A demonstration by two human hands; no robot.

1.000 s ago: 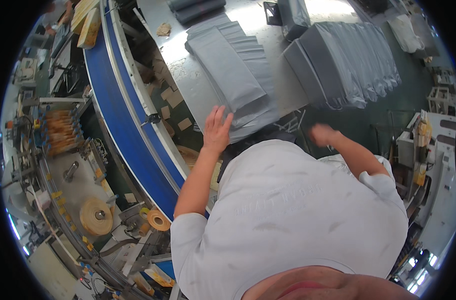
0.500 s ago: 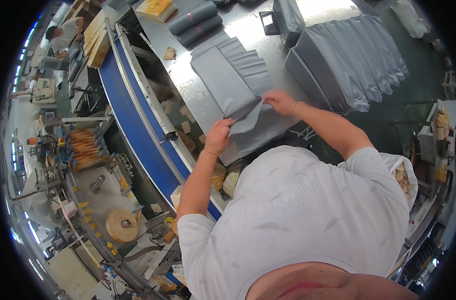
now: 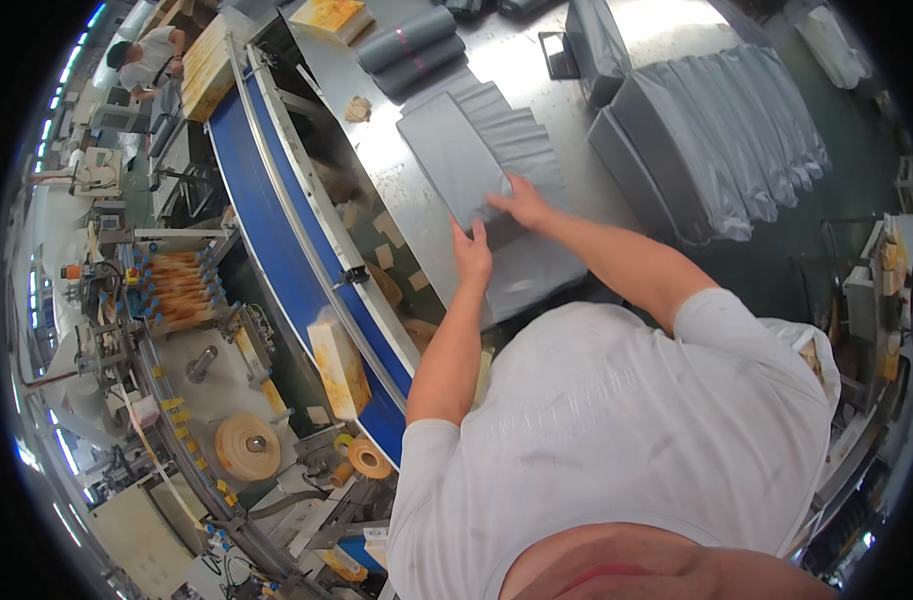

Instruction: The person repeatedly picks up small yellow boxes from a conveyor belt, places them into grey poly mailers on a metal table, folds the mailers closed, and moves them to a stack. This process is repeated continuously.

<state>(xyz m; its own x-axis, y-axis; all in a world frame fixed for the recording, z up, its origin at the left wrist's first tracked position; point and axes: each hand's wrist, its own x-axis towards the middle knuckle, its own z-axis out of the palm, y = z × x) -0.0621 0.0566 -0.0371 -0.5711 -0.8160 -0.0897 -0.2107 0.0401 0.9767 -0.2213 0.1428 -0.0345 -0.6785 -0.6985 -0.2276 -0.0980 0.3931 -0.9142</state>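
Both hands on grey bags

The metal table is long, shiny and steel grey. On it, under both hands, lies a fanned stack of grey bags. Beyond the hands lie two grey rolls and a yellow box. To the left of the left hand, small brown cardboard scraps lie scattered on the bare metal.
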